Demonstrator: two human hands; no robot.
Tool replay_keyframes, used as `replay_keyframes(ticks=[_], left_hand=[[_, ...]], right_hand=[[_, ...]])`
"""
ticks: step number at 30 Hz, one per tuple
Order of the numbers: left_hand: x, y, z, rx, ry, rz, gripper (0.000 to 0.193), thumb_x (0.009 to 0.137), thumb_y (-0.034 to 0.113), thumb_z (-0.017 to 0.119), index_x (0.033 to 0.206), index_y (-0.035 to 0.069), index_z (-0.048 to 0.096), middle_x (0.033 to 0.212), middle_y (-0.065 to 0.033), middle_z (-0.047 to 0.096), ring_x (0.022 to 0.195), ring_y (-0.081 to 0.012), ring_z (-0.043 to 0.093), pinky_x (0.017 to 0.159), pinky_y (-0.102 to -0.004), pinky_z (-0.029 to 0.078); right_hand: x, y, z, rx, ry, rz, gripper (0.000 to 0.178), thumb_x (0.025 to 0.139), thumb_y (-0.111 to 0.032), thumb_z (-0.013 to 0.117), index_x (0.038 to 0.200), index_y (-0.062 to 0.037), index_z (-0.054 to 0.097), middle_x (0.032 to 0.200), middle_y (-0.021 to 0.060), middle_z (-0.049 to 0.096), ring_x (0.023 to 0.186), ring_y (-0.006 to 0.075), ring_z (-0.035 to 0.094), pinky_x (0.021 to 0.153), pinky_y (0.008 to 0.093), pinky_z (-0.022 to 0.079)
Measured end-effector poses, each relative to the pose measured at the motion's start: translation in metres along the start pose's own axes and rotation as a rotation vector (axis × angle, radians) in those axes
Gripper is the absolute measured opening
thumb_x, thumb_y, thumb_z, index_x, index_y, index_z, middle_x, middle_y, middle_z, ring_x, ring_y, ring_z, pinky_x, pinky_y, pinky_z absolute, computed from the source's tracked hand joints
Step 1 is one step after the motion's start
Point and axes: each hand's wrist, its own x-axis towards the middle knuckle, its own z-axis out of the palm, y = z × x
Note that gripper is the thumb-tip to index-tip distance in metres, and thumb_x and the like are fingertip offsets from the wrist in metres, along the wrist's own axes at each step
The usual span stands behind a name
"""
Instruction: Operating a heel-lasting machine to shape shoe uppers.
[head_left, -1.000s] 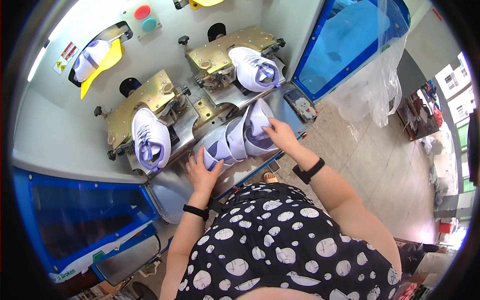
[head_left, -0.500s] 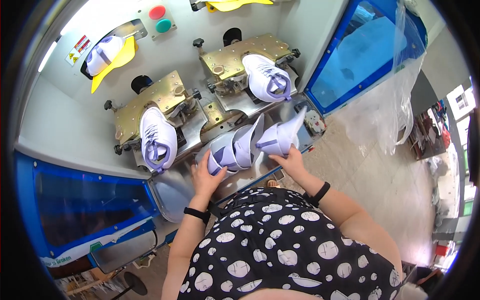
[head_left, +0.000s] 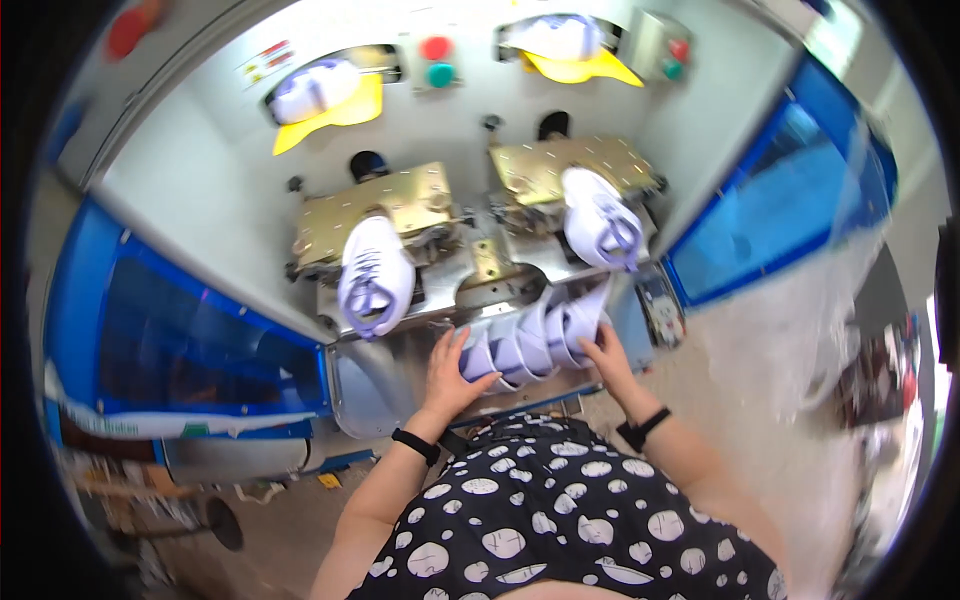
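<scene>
Several white and lavender shoe uppers (head_left: pixel 520 348) lie nested in a row on the metal ledge in front of me. My left hand (head_left: pixel 455 375) is closed around the left end of the row, thumb on the near side. At the right end, my right hand (head_left: pixel 612 362) grips the last shoe upper (head_left: pixel 578 330), which sits against the others. Beyond them, a white lace-up shoe upper (head_left: pixel 378 270) rests at the left gold clamp plate (head_left: pixel 425 195). A second white shoe upper (head_left: pixel 600 220) is at the right gold clamp plate (head_left: pixel 520 170).
On the back wall, two white pieces on yellow forms (head_left: pixel 335 110) (head_left: pixel 580 65) flank a red and green button box (head_left: pixel 437 62). Blue-framed doors (head_left: pixel 200 330) stand open at both sides. Clear plastic sheeting (head_left: pixel 810 260) hangs at the right door.
My right hand has brought its shoe upper leftward against the nested row, closing the gap between them. The view has also shifted, so the machine appears farther right and more level.
</scene>
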Motion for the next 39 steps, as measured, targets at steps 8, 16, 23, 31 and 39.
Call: replay_keyframes(ticks=[8, 16, 23, 31, 39], left_hand=[[-0.017, -0.027, -0.059, -0.655, 0.561, -0.603, 0.03, 0.089, 0.028, 0.063, 0.108, 0.005, 0.059, 0.109, -0.0092, 0.06, 0.103, -0.0244, 0.058, 0.087, -0.04, 0.047], [0.026, -0.017, -0.123, -1.44, 0.525, -0.612, 0.026, 0.092, 0.033, 0.058, 0.105, 0.011, 0.055, 0.087, -0.0037, 0.063, 0.08, -0.0159, 0.064, 0.07, -0.0362, 0.057], [0.018, -0.026, -0.121, -1.387, 0.337, -0.694, 0.039, 0.089, 0.038, 0.061, 0.109, 0.006, 0.053, 0.094, -0.0066, 0.063, 0.081, -0.0177, 0.065, 0.066, -0.0323, 0.055], [0.021, -0.023, -0.123, -1.439, 0.361, -0.659, 0.044, 0.088, 0.04, 0.062, 0.108, 0.003, 0.05, 0.091, -0.008, 0.062, 0.075, -0.0185, 0.065, 0.062, -0.0294, 0.055], [0.025, -0.01, -0.135, -1.435, 0.372, -0.705, 0.04, 0.088, 0.036, 0.063, 0.106, 0.002, 0.051, 0.089, -0.0091, 0.062, 0.073, -0.0193, 0.064, 0.062, -0.0304, 0.055]], right_hand=[[-0.017, -0.086, 0.033, -0.237, 0.063, -0.452, 0.017, 0.092, -0.01, 0.051, 0.077, -0.0024, 0.049, 0.071, 0.0014, 0.046, 0.064, 0.0122, 0.042, 0.059, 0.0274, 0.036], [-0.008, -0.103, 0.19, -0.456, -1.178, -0.324, 0.026, 0.093, -0.021, 0.051, 0.091, -0.0001, 0.067, 0.085, 0.0133, 0.065, 0.076, 0.0251, 0.062, 0.067, 0.0328, 0.049], [-0.041, -0.004, 0.195, -0.467, -1.505, 1.001, 0.055, 0.097, -0.049, 0.044, 0.131, -0.0071, 0.053, 0.123, 0.0032, 0.059, 0.111, 0.0122, 0.053, 0.098, 0.0266, 0.039], [-0.036, 0.05, 0.176, -0.539, -1.467, 0.778, 0.059, 0.097, -0.045, 0.045, 0.137, -0.0009, 0.043, 0.136, 0.0127, 0.048, 0.121, 0.0192, 0.047, 0.104, 0.0299, 0.034], [-0.052, 0.064, 0.165, -0.711, -1.451, 0.274, 0.064, 0.095, -0.052, 0.042, 0.118, 0.0051, 0.059, 0.117, 0.0188, 0.062, 0.109, 0.0255, 0.056, 0.097, 0.0321, 0.039]])
